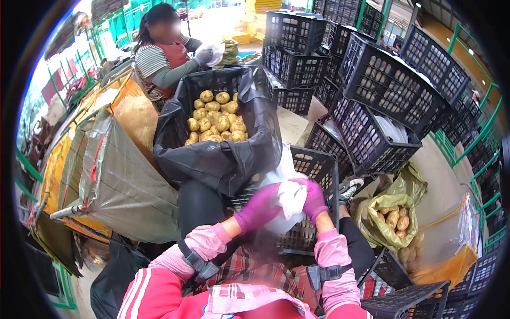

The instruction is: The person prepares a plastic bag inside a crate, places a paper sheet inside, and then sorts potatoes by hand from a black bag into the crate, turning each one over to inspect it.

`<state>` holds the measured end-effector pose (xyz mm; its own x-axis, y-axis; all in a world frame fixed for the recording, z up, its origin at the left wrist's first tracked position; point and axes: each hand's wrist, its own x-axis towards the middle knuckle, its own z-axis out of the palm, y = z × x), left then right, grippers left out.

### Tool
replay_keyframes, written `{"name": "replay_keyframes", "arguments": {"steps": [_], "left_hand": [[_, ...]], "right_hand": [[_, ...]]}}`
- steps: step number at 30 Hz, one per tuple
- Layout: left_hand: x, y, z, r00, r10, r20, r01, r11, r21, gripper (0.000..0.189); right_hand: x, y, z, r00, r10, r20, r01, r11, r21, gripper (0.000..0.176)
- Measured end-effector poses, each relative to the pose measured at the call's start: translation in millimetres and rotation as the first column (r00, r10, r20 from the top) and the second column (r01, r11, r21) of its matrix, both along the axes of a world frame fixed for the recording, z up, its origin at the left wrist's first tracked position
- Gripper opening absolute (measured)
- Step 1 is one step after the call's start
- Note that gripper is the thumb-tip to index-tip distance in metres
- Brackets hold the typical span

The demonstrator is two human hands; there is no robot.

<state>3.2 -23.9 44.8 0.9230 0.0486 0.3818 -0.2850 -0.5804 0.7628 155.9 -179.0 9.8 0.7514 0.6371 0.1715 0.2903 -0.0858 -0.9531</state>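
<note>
My left hand (259,208), in a purple glove and slightly blurred, is closed on a thin white wrapping sheet (292,199). From the other side, my right hand (314,199), gloved the same way, grips the bunched top of that sheet. Whether anything is wrapped inside is hidden. Both hands are above a black plastic crate (321,169) at my knees. Just beyond them, a crate lined with black plastic (204,162) holds several yellow potatoes (215,119).
Another person (169,56) in grey gloves holds white material at the back left. Stacked black crates (393,80) rise at the right. A green sack (390,199) of potatoes stands by my right leg. Large covered sacks (127,181) lie left.
</note>
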Motion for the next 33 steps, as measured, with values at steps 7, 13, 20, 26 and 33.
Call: {"name": "replay_keyframes", "arguments": {"steps": [7, 13, 20, 26, 33], "left_hand": [[2.8, -17.0, -99.8, 0.896, 0.344, -0.281, -0.420, 0.863, -0.281, 0.085], [13.1, -21.9, -121.1, 0.855, 0.408, -0.320, -0.435, 0.900, -0.013, 0.077], [-26.7, -11.4, -172.1, 0.843, 0.206, -0.497, -0.300, 0.947, -0.116, 0.074], [-20.6, -23.8, -145.2, 0.829, 0.351, -0.436, -0.453, 0.878, -0.153, 0.088], [2.7, -21.8, -1.3, 0.963, 0.261, 0.062, -0.239, 0.941, -0.241, 0.085]], "right_hand": [[93.2, -46.7, 29.4, 0.919, -0.382, -0.096, 0.386, 0.827, 0.410, 0.029], [142.3, 40.5, 23.1, 0.952, -0.184, -0.244, 0.284, 0.828, 0.484, 0.028], [196.5, 132.0, 0.1, 0.854, 0.384, -0.351, 0.252, 0.284, 0.925, 0.038], [163.0, 81.5, 77.5, 0.927, 0.288, -0.242, 0.058, 0.525, 0.849, 0.038], [-25.3, -17.4, 138.9, 0.990, 0.083, -0.116, -0.043, 0.949, 0.311, 0.028]]}}
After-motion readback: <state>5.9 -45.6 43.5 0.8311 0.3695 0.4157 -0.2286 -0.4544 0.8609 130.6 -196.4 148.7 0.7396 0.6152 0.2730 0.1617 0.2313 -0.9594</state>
